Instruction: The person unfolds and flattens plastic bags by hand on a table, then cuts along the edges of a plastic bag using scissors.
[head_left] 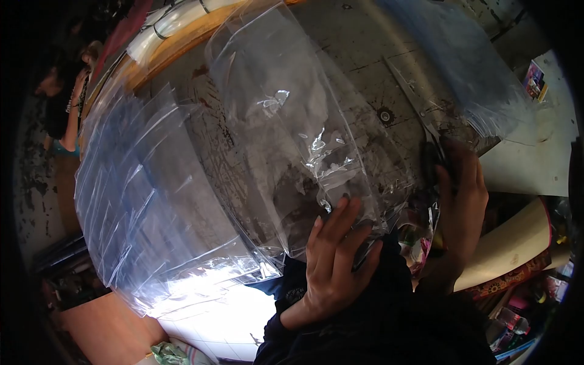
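The person's left hand (337, 258), its fingers loosely spread, rests on the near end of a clear plastic sheet (292, 103), which stretches away from it across the worn tabletop (204, 131). Right of the sheet lie scissors (424, 114), blades pointing away; the right hand (463, 198) is at their dark handles, though whether it grips them cannot be told. More plastic sheets (140, 201) overlap on the left.
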Action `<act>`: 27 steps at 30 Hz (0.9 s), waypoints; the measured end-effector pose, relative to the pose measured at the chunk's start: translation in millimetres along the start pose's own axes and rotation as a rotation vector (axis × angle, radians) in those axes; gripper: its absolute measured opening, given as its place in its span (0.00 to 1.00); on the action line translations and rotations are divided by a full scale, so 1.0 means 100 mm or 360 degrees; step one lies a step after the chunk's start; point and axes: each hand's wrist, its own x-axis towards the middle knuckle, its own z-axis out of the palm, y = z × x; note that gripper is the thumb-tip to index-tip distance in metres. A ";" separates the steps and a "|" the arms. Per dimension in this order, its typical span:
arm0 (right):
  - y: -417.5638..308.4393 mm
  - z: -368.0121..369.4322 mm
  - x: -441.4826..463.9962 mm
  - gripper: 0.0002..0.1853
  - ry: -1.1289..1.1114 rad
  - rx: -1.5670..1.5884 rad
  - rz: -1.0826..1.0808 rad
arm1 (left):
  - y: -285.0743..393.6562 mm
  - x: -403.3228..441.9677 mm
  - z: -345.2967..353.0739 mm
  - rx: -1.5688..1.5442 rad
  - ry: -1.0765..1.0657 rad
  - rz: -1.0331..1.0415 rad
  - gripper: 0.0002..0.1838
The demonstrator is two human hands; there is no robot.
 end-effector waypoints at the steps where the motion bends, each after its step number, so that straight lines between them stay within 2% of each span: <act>1: 0.01 0.00 -0.01 0.16 0.0027 0.0052 0.0011 | 0.00 0.00 0.00 0.0011 0.0004 0.0003 0.18; 2: -0.01 -0.04 -0.01 0.16 0.0032 0.0054 0.0013 | 0.00 0.00 0.00 0.0021 0.0008 0.0006 0.18; 4: -0.09 -0.17 -0.02 0.17 -0.0137 0.0296 0.0589 | -0.01 -0.01 0.00 0.0008 0.0012 0.0013 0.18; 6: 0.08 -0.25 -0.06 0.17 -0.0165 0.0373 0.0503 | -0.03 -0.02 0.00 -0.0007 0.0023 0.0013 0.17; 8: 0.22 -0.31 -0.10 0.19 -0.0265 0.1142 0.0567 | -0.03 -0.02 0.02 -0.0049 0.0107 0.0087 0.17; 12: 0.28 -0.24 -0.26 0.29 -0.0359 0.1334 0.0425 | -0.03 0.02 0.04 -0.0116 0.0118 0.0118 0.17; 13: 0.27 -0.15 -0.35 0.35 -0.0238 0.1406 0.0465 | -0.01 0.03 0.04 -0.0128 0.0093 0.0113 0.17; 15: 0.22 -0.22 -0.49 0.36 -0.0485 0.1794 0.0865 | 0.01 0.04 0.06 -0.0146 0.0053 0.0104 0.17; 17: 0.12 -0.26 -0.63 0.38 -0.0600 0.1765 0.0990 | 0.02 0.08 0.11 -0.0214 0.0073 0.0163 0.17; 20: 0.08 -0.30 -0.78 0.43 -0.0970 0.1589 0.0663 | 0.03 0.14 0.11 -0.0210 0.0047 0.0197 0.17; 22: -0.03 -0.36 -0.80 0.39 -0.1224 0.1165 0.0712 | 0.03 0.14 0.10 -0.0206 0.0047 0.0204 0.17; 24: -0.02 -0.36 -0.88 0.39 -0.1234 0.1221 0.0711 | 0.03 0.14 0.10 -0.0199 0.0055 0.0201 0.17; 26: -0.01 -0.32 -0.94 0.40 -0.1121 0.1643 0.0952 | 0.04 0.15 0.11 -0.0192 0.0076 0.0234 0.16; 27: -0.01 -0.33 -0.95 0.40 -0.1145 0.1629 0.0958 | 0.03 0.15 0.12 -0.0193 0.0082 0.0208 0.16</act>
